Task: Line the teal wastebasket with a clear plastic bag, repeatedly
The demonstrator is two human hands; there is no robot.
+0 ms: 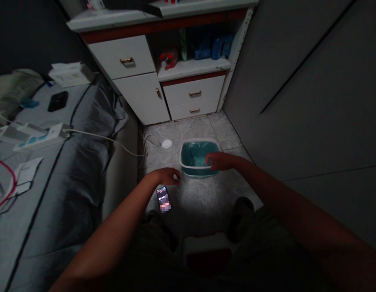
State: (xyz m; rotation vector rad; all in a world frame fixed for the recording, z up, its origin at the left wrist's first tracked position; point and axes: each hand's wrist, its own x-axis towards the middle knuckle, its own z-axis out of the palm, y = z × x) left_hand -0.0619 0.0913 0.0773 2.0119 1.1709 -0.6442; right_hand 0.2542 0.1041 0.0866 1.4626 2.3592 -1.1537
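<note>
A teal plastic basin (pixel 197 172) with a pale rim stands on the tiled floor in front of me; its inside looks shiny, though I cannot tell what is in it. My left hand (pixel 168 176) hovers just left of its front corner, fingers loosely curved, a gap showing between thumb and fingers, nothing held. Over the right side of the rim is my right hand (pixel 217 161), its fingers bent and apart above the basin's inside. Whether it touches the rim is unclear. A phone (pixel 162 195) with a lit timer screen lies on the floor below my left hand.
A white cabinet (pixel 139 95) with drawers stands behind the basin, bottles on its shelf. Left is a grey-covered bed (pixel 84 162) with a power strip (pixel 44 138), its cable trailing to the floor. A grey panel (pixel 306 97) rises on the right. A white disc (pixel 166 144) lies near the basin.
</note>
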